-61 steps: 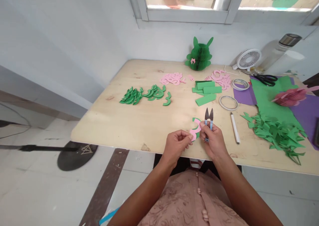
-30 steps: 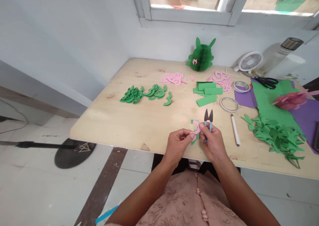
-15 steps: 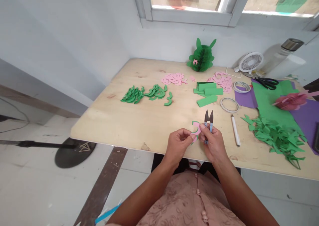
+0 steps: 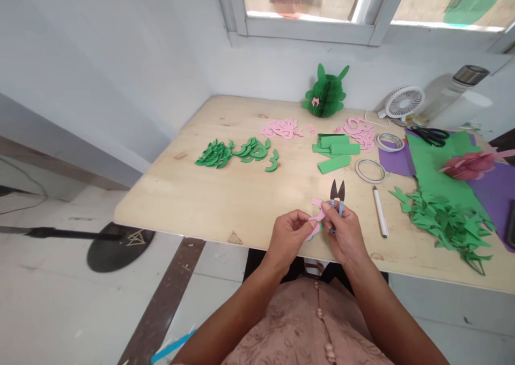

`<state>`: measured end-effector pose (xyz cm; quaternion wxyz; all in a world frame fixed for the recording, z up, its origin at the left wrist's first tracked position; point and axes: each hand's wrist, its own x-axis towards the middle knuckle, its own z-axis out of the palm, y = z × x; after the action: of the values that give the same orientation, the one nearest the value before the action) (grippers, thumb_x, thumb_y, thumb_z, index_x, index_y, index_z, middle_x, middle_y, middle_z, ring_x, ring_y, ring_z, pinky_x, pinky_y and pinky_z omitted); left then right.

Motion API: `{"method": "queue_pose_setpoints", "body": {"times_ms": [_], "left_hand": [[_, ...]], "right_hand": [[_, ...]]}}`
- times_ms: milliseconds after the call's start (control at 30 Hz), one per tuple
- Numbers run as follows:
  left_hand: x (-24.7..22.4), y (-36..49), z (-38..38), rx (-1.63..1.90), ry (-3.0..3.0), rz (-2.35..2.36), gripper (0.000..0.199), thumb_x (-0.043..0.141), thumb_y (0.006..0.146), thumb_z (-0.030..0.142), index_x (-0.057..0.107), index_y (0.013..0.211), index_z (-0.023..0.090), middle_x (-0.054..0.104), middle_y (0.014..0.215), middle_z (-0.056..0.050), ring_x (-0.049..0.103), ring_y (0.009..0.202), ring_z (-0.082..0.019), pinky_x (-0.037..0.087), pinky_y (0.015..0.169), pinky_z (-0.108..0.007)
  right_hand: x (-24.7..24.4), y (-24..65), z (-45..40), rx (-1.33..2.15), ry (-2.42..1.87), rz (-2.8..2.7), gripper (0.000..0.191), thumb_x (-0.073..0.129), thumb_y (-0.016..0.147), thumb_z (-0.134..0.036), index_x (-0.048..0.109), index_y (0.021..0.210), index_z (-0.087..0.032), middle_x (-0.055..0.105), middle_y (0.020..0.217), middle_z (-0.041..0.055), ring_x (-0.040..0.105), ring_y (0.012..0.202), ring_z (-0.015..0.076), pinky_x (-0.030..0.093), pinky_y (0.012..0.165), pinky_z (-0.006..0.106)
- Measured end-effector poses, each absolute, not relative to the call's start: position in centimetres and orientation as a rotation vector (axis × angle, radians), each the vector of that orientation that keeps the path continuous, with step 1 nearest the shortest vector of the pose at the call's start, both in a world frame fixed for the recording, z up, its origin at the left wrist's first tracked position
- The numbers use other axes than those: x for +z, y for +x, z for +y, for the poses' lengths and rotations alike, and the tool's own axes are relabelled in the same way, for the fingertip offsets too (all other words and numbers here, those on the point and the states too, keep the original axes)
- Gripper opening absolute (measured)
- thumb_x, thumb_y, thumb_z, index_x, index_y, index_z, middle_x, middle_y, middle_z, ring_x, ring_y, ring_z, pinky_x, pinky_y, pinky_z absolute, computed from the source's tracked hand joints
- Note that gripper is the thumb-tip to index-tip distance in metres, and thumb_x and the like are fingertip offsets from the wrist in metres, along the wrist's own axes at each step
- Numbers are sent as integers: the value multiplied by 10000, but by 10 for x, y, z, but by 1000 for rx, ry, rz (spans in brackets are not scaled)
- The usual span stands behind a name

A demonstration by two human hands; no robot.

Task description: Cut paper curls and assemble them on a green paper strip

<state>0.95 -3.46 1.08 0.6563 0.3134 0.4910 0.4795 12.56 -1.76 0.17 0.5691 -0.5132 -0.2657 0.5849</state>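
Note:
Near the table's front edge, my left hand (image 4: pixel 293 235) is closed, pinching a curved pink paper cutout (image 4: pixel 316 202) between thumb and fingers. A green paper edge (image 4: pixel 320 225) shows behind the pink at its lower right. My right hand (image 4: pixel 346 230) is also closed, with its thumb and finger at the right side of the same cutout. In its palm it keeps a pair of blue-handled thread snips (image 4: pixel 340 206), dark blades spread and pointing away from me. My fingers hide part of the cutout and the snips' handles.
Green curved cutouts (image 4: pixel 215 154), pink cutouts (image 4: pixel 280 128) and green strips (image 4: pixel 335 163) lie beyond my hands. To the right are a tape roll (image 4: pixel 370 180), a white marker (image 4: pixel 380 212), green scraps (image 4: pixel 446 225) and black scissors (image 4: pixel 430 135). A green paper figure (image 4: pixel 328 94) stands by the wall.
The pink and green papers have shifted against each other: the green edge along the top is now covered by pink, and more green shows at the lower right. Both hands stay nearly in place.

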Motion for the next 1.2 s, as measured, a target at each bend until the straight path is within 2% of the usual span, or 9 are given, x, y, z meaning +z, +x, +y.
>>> {"method": "queue_pose_setpoints", "body": {"times_ms": [967,1067,1200], "left_hand": [[9,10,-36,1074,754,1096,245,749,611,336,602,590,141,564,561,15,462,539,-89,347,545,-211],[14,9,-36,1091,740,1086,195,745,623,300,634,644,140,593,591,14,499,564,-93,375,566,-208],[20,7,-33,1177,727,1093,177,732,638,260,678,765,149,672,724,-13,592,690,-123,439,659,-221]], "right_hand": [[5,125,-19,1369,-1185,-629,278,793,614,-338,568,653,-179,402,469,-82,303,433,62,217,436,221],[4,125,-20,1360,-1170,-638,268,789,626,-322,564,647,-178,406,476,-81,306,443,62,219,445,221],[2,124,-21,1360,-1158,-674,258,774,650,-325,564,639,-174,399,485,-77,298,458,66,215,450,226]]}}
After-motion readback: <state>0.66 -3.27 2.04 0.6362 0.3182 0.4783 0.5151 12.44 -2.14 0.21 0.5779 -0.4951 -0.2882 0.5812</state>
